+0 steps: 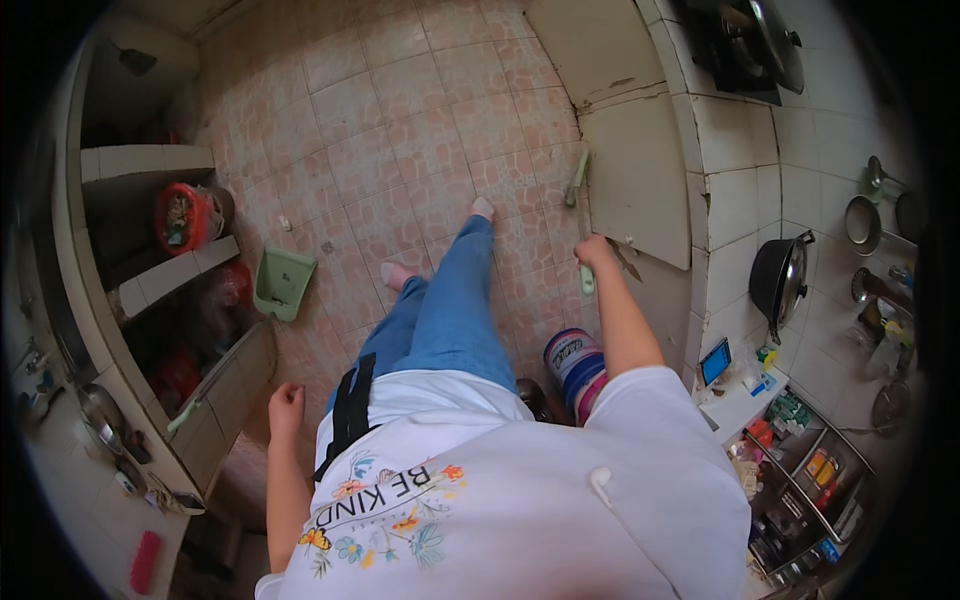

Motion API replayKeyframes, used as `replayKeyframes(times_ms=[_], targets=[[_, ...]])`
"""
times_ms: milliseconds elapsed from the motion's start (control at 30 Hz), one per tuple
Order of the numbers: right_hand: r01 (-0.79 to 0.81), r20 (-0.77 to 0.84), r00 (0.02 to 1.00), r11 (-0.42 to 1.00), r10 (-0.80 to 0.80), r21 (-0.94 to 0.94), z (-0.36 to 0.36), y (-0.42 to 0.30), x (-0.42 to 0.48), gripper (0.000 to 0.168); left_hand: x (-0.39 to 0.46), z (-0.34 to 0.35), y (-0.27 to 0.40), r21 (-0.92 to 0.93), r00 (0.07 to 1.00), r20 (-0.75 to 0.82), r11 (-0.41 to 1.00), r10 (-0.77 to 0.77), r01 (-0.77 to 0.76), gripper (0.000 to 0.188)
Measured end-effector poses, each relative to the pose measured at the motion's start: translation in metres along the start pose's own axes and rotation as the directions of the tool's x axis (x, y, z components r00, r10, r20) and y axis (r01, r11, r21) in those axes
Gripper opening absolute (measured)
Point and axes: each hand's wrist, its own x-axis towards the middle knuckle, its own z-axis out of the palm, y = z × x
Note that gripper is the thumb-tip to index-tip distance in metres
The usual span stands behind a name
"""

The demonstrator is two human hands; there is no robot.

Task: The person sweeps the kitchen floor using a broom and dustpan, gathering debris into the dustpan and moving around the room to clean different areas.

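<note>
My right hand (594,252) is closed around the handle of a broom with a green grip end (586,282). The broom's green head (577,178) is down on the tiled floor, beside a pale cabinet door (637,180). At my left side, my left hand (287,409) hangs with curled fingers and nothing visible in it. A light green dustpan (285,283) with some debris inside stands on the floor ahead and to the left. A green handle tip (184,415) rests near the left counter's edge and seems to belong to the dustpan.
A small white scrap (284,223) lies on the patterned floor tiles (390,150). Red-lined bin (182,217) sits on the left shelf. Beside my right leg is a blue and pink bucket (574,364). On the right counter are a black pot (776,289) and a phone (715,361).
</note>
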Motion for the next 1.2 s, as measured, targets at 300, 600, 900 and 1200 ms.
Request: replayKeyframes(times_ms=[300, 600, 900, 1200], targets=[[0.287, -0.013, 0.957, 0.948, -0.288, 0.136, 0.065, -0.156, -0.048, 0.03, -0.025, 0.018, 0.038, 0.113, 0.994, 0.025, 0.989, -0.102, 0.098, 0.016], [0.26, 0.077, 0.95, 0.905, -0.302, 0.337, -0.037, -0.093, -0.056, 0.049, -0.005, 0.036, 0.161, -0.079, 0.994, -0.002, 0.991, -0.109, 0.109, 0.017], [0.185, 0.053, 0.982, 0.968, -0.179, -0.166, -0.14, -0.053, 0.09, 0.024, -0.015, 0.078, 0.183, -0.094, 0.985, 0.032, 0.981, -0.168, 0.17, 0.016], [0.499, 0.008, 0.867, 0.867, -0.499, 0.015, -0.073, -0.098, 0.057, 0.035, -0.02, 0.088, 0.2, -0.132, 0.974, 0.023, 0.965, -0.224, 0.225, 0.016]])
